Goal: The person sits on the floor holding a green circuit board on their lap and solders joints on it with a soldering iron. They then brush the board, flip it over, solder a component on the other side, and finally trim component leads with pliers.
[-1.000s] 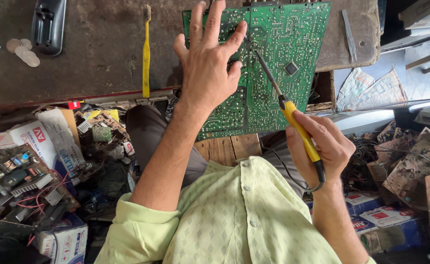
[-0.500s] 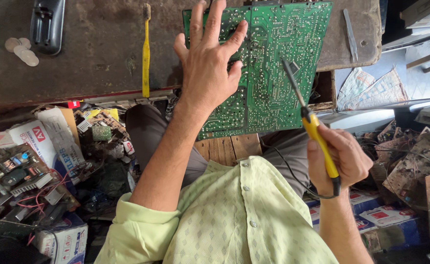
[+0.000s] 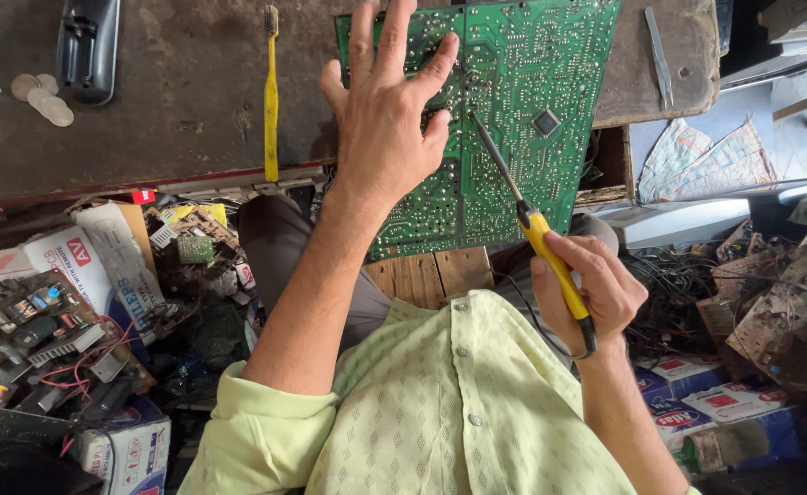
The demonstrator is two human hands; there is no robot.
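The left hand [image 3: 387, 119] lies spread flat on the green circuit board [image 3: 514, 101] at the bench [image 3: 174, 119] edge; the right hand [image 3: 587, 293], its grip pinching a yellow-handled soldering iron [image 3: 536, 234], angles the tip up-left onto the board beside the left fingertips

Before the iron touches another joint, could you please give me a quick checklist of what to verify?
1. Board held steady: ok, the left hand lies flat on it, fingers spread.
2. Board fully supported: not ok, its lower part overhangs the bench edge.
3. Grip on the iron: ok, the right hand holds the yellow handle, well back from the metal shaft.
4. Tip on the board: ok, it rests on the solder side.
5. Fingers clear of the tip: not ok, the left thumb lies close beside it.
6. Iron hot: cannot tell.
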